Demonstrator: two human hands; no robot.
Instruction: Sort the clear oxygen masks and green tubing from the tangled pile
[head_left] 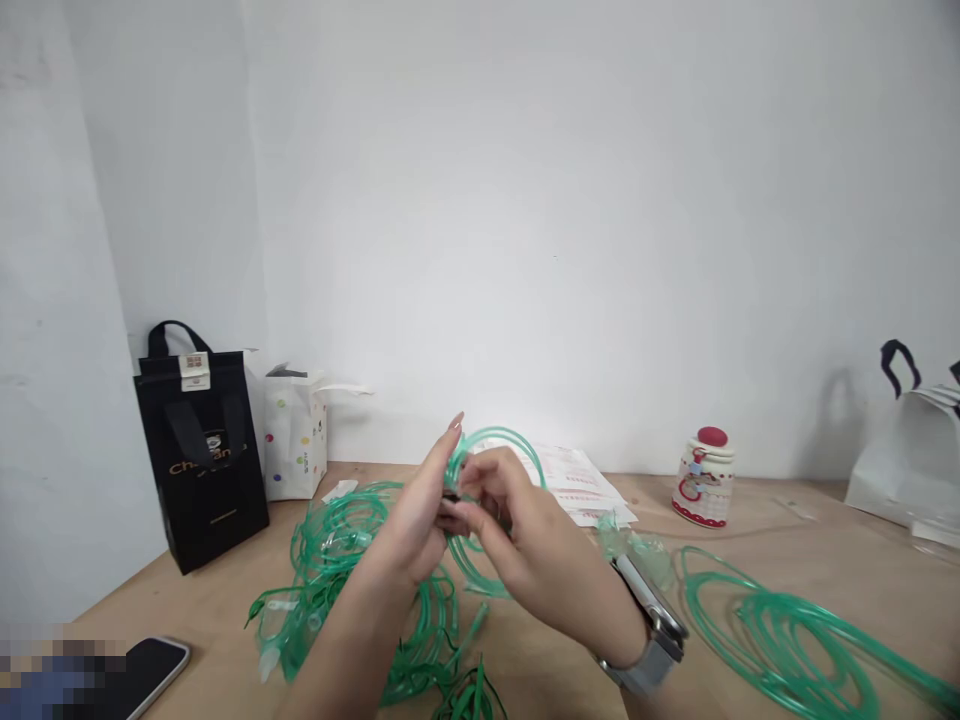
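Observation:
My left hand (416, 520) and my right hand (517, 530) meet above the wooden table (750, 540). Both pinch a coil of green plastic tubing (499, 450) that loops up between them, with a small dark piece at the pinch. My right wrist wears a watch (651, 610). Under my left forearm lies a tangled pile of the same green tubing (337, 560), with clear plastic parts in it. Another loose coil of green tubing (780, 630) lies to the right on the table.
A black paper bag (201, 450) and a small dotted white bag (296, 435) stand at the back left. A phone (150, 670) lies at the front left. Printed sheets (581, 480), a red-capped jar (703, 480) and a white bag (911, 450) sit along the wall.

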